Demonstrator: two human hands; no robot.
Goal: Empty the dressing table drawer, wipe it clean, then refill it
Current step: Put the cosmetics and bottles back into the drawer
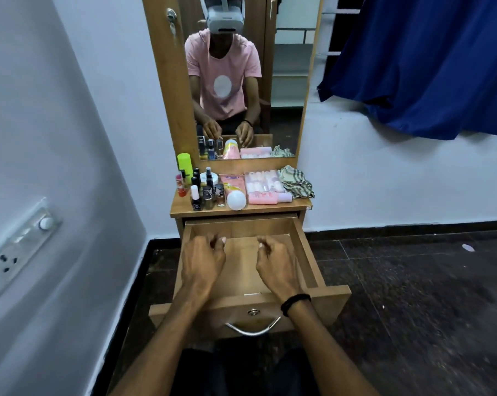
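The wooden drawer of the dressing table is pulled far out and I see nothing lying in it. My left hand and my right hand hover side by side over its bare bottom, fingers loosely curled, holding nothing. On the table top stand several small bottles, a green can, a pink tube with a white cap, a pink nail set box and a checked cloth.
A tall mirror rises behind the table top. A wall with a socket plate is close on the left. A blue curtain hangs at the right. Dark floor tiles lie around the drawer.
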